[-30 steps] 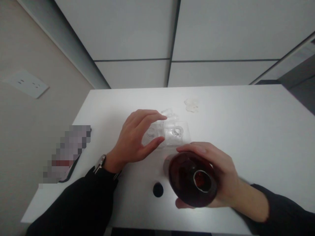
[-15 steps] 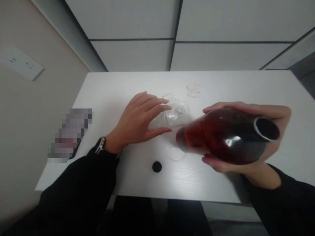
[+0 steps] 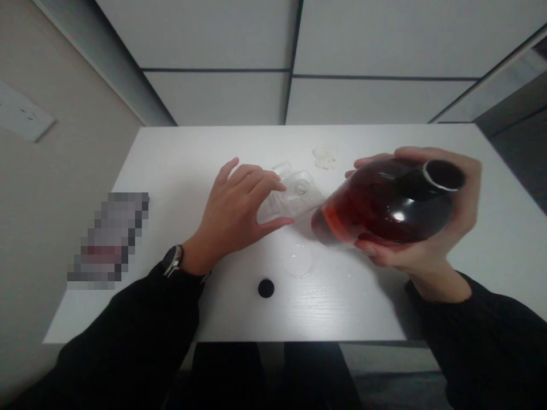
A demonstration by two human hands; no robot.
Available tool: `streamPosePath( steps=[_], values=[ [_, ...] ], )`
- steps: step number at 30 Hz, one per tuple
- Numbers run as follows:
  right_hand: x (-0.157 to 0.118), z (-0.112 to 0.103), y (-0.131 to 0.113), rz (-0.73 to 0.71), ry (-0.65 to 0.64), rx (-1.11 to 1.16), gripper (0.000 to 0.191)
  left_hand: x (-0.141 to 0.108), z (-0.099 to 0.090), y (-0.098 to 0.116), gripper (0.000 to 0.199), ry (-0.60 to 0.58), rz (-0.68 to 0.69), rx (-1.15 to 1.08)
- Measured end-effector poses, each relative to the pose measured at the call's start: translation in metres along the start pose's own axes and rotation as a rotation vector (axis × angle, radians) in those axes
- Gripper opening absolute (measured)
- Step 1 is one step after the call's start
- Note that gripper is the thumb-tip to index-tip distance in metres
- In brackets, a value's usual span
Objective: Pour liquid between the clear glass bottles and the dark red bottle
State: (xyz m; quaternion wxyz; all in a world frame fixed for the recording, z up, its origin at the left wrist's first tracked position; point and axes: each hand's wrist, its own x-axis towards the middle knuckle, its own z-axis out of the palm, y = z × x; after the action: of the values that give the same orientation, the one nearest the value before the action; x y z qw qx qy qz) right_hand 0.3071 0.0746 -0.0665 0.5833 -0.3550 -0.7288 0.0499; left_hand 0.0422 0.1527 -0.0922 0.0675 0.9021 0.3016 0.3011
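My right hand (image 3: 448, 228) is wrapped round a large dark red bottle (image 3: 384, 205), tilted with its uncapped mouth towards me at the right. Over the table's middle my left hand (image 3: 239, 208) hovers with thumb and fingers apart, holding nothing. Beside its fingertips lies a clear plastic piece (image 3: 299, 191) with a round ring in it, partly hidden by the hand. A round black cap (image 3: 266, 288) rests nearer to me. Between cap and plastic, a wet ring (image 3: 298, 276) marks the tabletop.
The white table (image 3: 171, 148) meets a wall of pale panels (image 3: 213, 94) at the back. A blurred-out phone-like object (image 3: 111, 236) lies at the left edge. Some thin crumpled clear material (image 3: 325, 158) is behind the plastic. A wall socket (image 3: 23, 114) is at far left.
The bottle in my right hand has moved up and slightly left in the view. My left hand's fingers have curled a little and remain apart. The camera view has shifted slightly.
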Motion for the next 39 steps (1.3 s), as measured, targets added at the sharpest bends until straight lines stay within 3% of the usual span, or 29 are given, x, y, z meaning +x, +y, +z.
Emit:
streamPosePath(
  steps=[6,10,14,20,28,34,39],
  values=[
    [0.001,-0.001,0.003,-0.010,0.103,-0.098,0.087,0.000,0.006,0.004,0.054,0.063,-0.017,0.010],
    [0.004,-0.005,0.003,0.040,0.104,-0.164,0.072,0.003,0.010,0.010,0.052,0.111,-0.027,0.030],
    [0.001,-0.010,0.013,-0.001,0.145,-0.215,0.078,0.004,0.012,0.014,0.043,0.125,-0.055,0.036],
    [-0.009,-0.015,0.033,0.053,0.157,-0.362,0.078,0.005,-0.001,0.005,0.040,0.000,-0.004,0.033],
    [-0.018,-0.012,0.059,0.076,0.119,-0.271,0.090,0.006,-0.024,0.002,0.035,-0.180,0.146,-0.008],
    [-0.014,-0.008,0.054,0.005,0.056,-0.311,0.086,0.002,-0.020,0.001,0.042,-0.078,0.305,0.034],
    [-0.011,-0.005,0.049,-0.073,0.003,-0.330,0.071,0.002,-0.018,0.002,0.048,0.021,0.337,0.068]
  ],
)
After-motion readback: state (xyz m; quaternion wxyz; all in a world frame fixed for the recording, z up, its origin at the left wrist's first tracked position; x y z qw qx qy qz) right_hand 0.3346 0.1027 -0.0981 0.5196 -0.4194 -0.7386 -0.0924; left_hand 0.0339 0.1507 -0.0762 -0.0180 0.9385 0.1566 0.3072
